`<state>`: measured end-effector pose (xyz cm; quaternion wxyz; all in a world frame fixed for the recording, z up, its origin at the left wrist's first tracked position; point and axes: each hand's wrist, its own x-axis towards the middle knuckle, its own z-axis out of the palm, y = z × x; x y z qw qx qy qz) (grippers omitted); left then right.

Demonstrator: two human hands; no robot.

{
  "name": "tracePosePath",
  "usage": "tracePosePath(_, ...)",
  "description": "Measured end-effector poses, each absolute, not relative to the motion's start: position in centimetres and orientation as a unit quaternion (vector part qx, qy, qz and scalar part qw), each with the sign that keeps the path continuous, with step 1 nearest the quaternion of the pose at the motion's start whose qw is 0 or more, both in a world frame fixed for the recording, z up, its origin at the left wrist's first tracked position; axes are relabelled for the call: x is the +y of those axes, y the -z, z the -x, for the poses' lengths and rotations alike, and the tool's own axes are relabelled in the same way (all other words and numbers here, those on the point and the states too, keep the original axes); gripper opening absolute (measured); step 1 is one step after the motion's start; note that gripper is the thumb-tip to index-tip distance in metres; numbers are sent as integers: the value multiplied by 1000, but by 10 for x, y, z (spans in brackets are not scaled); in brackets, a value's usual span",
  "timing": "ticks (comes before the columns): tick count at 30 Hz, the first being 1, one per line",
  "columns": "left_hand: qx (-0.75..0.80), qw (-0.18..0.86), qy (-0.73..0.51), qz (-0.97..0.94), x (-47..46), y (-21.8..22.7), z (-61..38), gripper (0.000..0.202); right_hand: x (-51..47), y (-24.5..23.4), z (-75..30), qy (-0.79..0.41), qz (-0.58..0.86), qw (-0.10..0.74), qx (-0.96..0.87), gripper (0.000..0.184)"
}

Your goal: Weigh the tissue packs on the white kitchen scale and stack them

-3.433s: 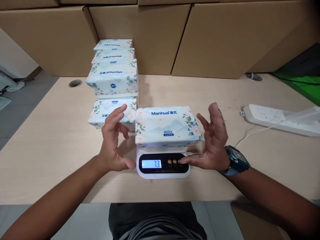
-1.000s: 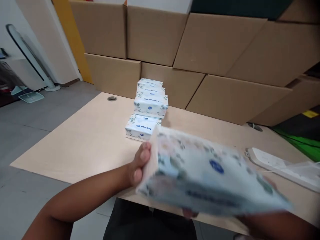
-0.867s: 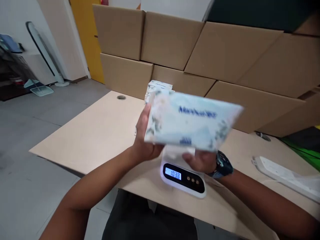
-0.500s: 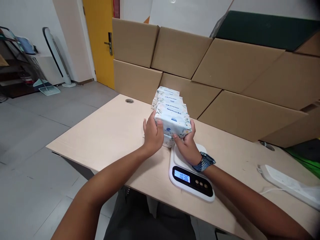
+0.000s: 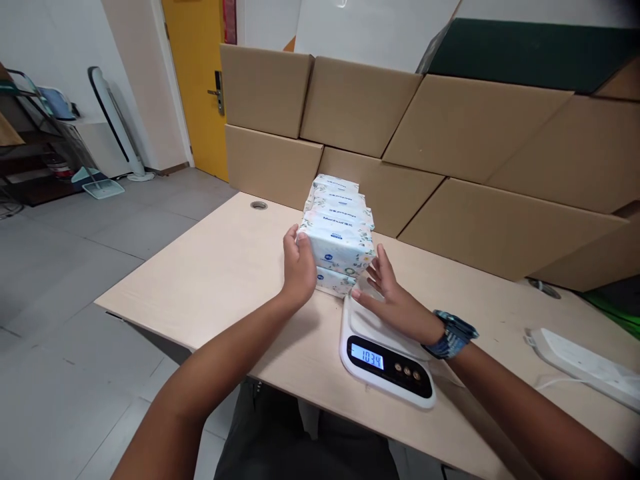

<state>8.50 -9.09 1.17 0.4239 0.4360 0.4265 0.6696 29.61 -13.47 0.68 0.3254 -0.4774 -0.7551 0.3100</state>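
Soft packs of tissues, white and pale blue with a floral print, stand in a stacked row on the desk. My left hand (image 5: 299, 267) grips the left side of the nearest upper tissue pack (image 5: 335, 243), thumb at its front corner. Below it lies another tissue pack (image 5: 334, 281). My right hand (image 5: 393, 300) is open, fingers spread, just right of the packs and above the white kitchen scale (image 5: 357, 313). Its lit display (image 5: 367, 356) seems to read 1034. A patterned band wraps my right wrist.
Cardboard boxes (image 5: 350, 107) form a wall along the desk's back edge. A white power strip (image 5: 575, 360) with a cable lies on the right of the wooden desk (image 5: 215, 280). Cable holes (image 5: 259, 205) pierce the desktop. A yellow door (image 5: 197, 100) is behind, at left.
The nearest upper tissue pack has shifted slightly left and lies more in line with the row. My right hand has let go and drawn off to the right. The display changed from about 1036 to 1034.
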Motion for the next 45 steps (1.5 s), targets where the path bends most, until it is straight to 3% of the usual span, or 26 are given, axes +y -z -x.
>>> tracePosePath(3,451,425,-680,-391,-92,-22,-82,45,-157,-4,-319,-256,509,319,-758,116)
tracePosePath(7,458,415,-702,-354,-82,-28,-75,38,-173,12,-359,-202,512,387,-740,111)
tracePosePath(12,459,426,-718,-303,-50,-17,-66,43,-173,36,-396,-320,527,505,-605,103)
tracePosePath(17,392,476,-713,-334,-33,-6,-68,59,-180,23,-387,-441,587,534,-419,101)
tracePosePath(24,417,379,-655,-504,-27,-2,-59,65,-188,-2,-368,-563,518,600,-231,39)
tracePosePath(28,419,371,-628,-541,-20,0,-50,62,-186,-5,-369,-576,498,610,-221,22)
tracePosePath(38,432,281,-564,-646,-11,7,-39,86,-188,-10,-365,-576,529,593,-190,27)
tracePosePath(45,404,245,-559,-682,-6,18,-31,82,-188,-11,-363,-568,537,593,-194,31)
